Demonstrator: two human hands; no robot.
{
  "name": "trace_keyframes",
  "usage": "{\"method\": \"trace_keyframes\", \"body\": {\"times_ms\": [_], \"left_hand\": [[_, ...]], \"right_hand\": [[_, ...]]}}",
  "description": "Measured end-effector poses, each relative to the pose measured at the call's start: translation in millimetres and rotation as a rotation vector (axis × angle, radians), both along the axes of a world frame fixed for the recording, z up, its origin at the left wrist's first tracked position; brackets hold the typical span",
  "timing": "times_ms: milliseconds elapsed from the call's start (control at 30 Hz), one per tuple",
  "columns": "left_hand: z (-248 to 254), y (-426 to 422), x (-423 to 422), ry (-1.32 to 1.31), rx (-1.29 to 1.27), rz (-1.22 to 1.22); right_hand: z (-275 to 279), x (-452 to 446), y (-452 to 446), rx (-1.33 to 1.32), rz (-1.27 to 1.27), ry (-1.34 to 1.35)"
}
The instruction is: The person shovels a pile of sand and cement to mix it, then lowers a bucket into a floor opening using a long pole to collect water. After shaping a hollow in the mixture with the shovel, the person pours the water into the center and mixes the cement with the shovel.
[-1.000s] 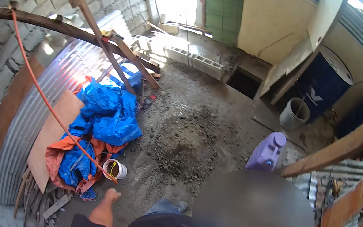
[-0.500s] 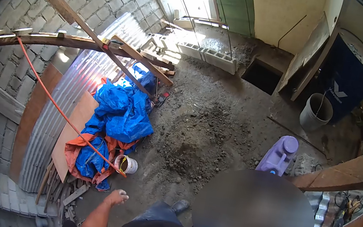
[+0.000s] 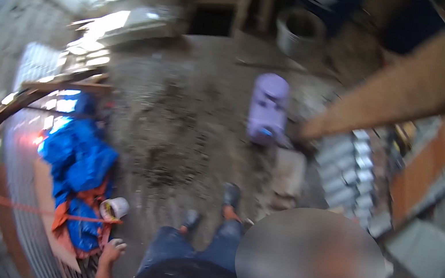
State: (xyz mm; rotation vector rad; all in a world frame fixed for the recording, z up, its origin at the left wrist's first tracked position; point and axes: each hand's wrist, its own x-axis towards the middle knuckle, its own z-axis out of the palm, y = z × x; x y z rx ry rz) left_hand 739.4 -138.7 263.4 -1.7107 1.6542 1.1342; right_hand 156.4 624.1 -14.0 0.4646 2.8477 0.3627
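Observation:
My left hand (image 3: 113,251) hangs low beside my left thigh, with fingers loosely curled but apart and nothing visible in them. It is nearest to a small white bucket (image 3: 117,208), which lies tipped beside a crumpled blue tarp (image 3: 80,157) with orange parts. A red-orange hose or strap (image 3: 37,208) stretches across the tarp towards the bucket. My right hand does not show; a large blurred oval covers the lower right. Ahead, a purple jug (image 3: 269,111) rests on the ground.
A heap of loose soil (image 3: 166,142) lies ahead. Further off are a dark square pit (image 3: 212,21) and a grey bucket (image 3: 299,35). A thick wooden beam (image 3: 400,85) slants at the right over corrugated metal sheets (image 3: 346,167). More corrugated sheeting (image 3: 26,166) leans at the left.
The view has swung right and down with motion blur, so the tarp, soil and jug sit further left. Both my feet now show. My left hand remains low at my side.

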Motion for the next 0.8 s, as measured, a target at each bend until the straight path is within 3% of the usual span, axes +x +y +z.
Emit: {"method": "trace_keyframes", "body": {"times_ms": [33,133,200,267,300,333,367,400,433,467,500,533,567,667,700,767,800], "left_hand": [[-3.5,6.0,-1.9,0.056,-0.044,0.127],[-17.4,4.0,-12.7,0.039,0.053,0.151],[-17.5,-6.0,-4.5,-0.057,0.066,0.074],[-15.2,-13.4,1.7,-0.012,-0.005,-0.557],[4.1,-0.9,-35.4,-0.109,-0.099,-0.377],[-13.0,-13.8,-21.7,-0.146,-0.024,-0.430],[-15.6,-22.5,-32.3,-0.248,0.052,-0.542],[-26.1,-27.3,-25.7,-0.196,-0.002,-0.513],[-43.4,-37.7,-8.3,-0.143,-0.061,-0.578],[-52.8,-42.9,3.4,-0.088,-0.107,-0.660],[-47.4,-39.5,-3.4,-0.107,-0.128,-0.640],[-41.6,-40.5,-20.3,-0.159,-0.095,-0.502],[-33.8,-42.3,-40.6,-0.206,-0.057,-0.368],[-32.8,-44.4,-53.7,-0.236,-0.022,-0.303],[-30.4,-43.8,-55.4,-0.233,-0.018,-0.302],[-28.4,-40.3,-57.0,-0.203,-0.059,-0.314],[-13.1,-29.9,-77.0,-0.235,-0.058,-0.329]], "right_hand": [[56.4,-7.8,-45.4,-0.029,-0.227,0.055],[144.1,-33.0,-103.7,-0.105,-0.398,-0.008],[111.9,-33.3,-69.7,0.030,-0.320,-0.141],[51.1,-27.5,-12.1,0.100,-0.204,-0.180],[75.4,-39.7,-29.6,0.142,-0.258,-0.240],[-41.2,-48.8,89.0,0.150,-0.113,0.119],[45.1,-82.5,15.3,0.579,0.073,-0.634],[28.2,-95.0,48.0,0.024,-0.131,0.097],[47.9,-105.0,31.2,-0.083,0.049,0.313],[47.7,-123.7,32.9,0.032,0.202,0.223],[47.2,-137.5,33.8,-0.143,0.183,0.151],[77.3,-146.9,0.4,-0.199,0.010,-0.108],[18.2,-162.5,65.3,-0.344,0.193,0.061],[48.1,-176.6,38.5,-0.124,-0.081,-0.107],[46.1,-177.8,46.9,-0.031,-0.008,-0.113],[51.4,-161.5,42.7,-0.060,0.276,0.122],[56.9,-153.8,40.3,-0.071,0.277,0.129]]}}
